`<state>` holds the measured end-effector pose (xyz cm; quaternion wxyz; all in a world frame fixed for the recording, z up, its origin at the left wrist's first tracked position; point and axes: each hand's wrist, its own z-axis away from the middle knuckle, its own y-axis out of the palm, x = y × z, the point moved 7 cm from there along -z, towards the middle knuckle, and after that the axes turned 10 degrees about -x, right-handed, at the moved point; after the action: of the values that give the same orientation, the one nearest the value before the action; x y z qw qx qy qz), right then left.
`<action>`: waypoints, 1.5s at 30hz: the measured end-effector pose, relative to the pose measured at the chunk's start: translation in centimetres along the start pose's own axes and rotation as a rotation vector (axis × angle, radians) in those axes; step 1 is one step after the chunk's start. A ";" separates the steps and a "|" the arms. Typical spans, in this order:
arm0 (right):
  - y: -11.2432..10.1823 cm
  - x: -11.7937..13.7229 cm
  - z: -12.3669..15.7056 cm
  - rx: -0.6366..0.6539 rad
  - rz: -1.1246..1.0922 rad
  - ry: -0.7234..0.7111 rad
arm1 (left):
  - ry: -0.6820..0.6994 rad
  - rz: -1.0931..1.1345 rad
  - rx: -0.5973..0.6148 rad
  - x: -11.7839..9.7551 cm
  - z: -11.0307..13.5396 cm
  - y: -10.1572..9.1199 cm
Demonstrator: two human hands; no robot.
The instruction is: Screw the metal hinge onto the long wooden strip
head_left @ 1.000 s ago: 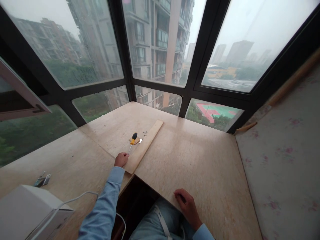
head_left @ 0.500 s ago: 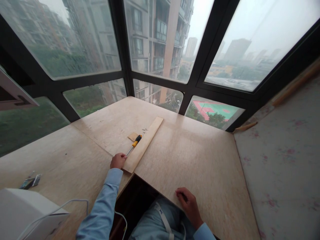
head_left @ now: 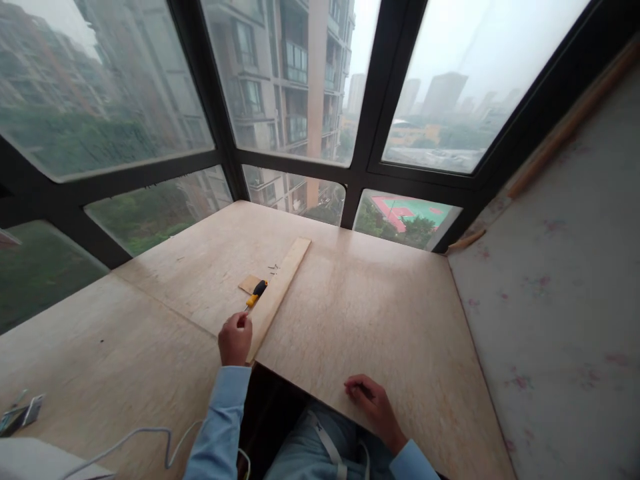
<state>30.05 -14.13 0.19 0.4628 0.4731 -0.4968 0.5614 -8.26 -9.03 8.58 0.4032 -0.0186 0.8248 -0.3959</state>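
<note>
My left hand (head_left: 235,339) is closed, thumb and fingers pinched together, over the tip end of a screwdriver (head_left: 256,293) with a black and yellow handle. The hand hides most of the shaft, and whatever the pinch holds cannot be made out. The screwdriver lies along the left side of a narrow wooden board (head_left: 281,288). Beside its handle is a small square wood piece (head_left: 249,284), and just beyond lie several screws or nails (head_left: 273,269). My right hand (head_left: 371,402), loosely curled with nothing visible in it, rests at the table's front edge.
The beige tabletop (head_left: 360,300) reaches the dark window frames (head_left: 295,170) and the flowered wall (head_left: 540,300) on the right. At the lower left are a small dark package (head_left: 23,415), a white box (head_left: 35,460) and a pale cable (head_left: 150,430). A dark opening lies before my lap.
My left hand has risen and shifted slightly farther along the shaft, covering more of it. The view has swung to the right. The screwdriver, board and right hand look unmoved.
</note>
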 end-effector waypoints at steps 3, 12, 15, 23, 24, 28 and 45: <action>-2.4 -0.1 -0.7 -0.046 -0.074 0.048 | -0.003 0.231 0.181 -3.5 2.8 3.4; -17.9 -1.1 -0.5 -0.566 0.005 0.047 | 0.113 0.631 0.578 -13.4 13.7 13.3; -20.9 -2.2 1.1 -0.700 0.030 0.078 | 0.097 0.644 0.646 -15.2 16.0 14.7; -20.4 -3.2 1.1 -0.808 0.316 0.043 | -0.019 0.601 0.862 -15.8 20.3 17.3; -20.2 -3.0 0.9 -0.825 0.361 0.031 | 0.001 0.585 0.843 -15.7 20.4 17.4; -19.8 -2.6 0.1 -0.838 0.442 0.019 | 0.122 0.528 0.773 -15.8 20.4 17.3; -20.0 -2.8 0.0 -0.844 0.490 0.049 | 0.104 0.580 0.767 -15.7 20.5 17.3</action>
<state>50.20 -12.71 -0.13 0.4798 0.1000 -0.7669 0.4143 21.30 -4.71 -0.18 0.4330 0.3818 0.6097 -0.5430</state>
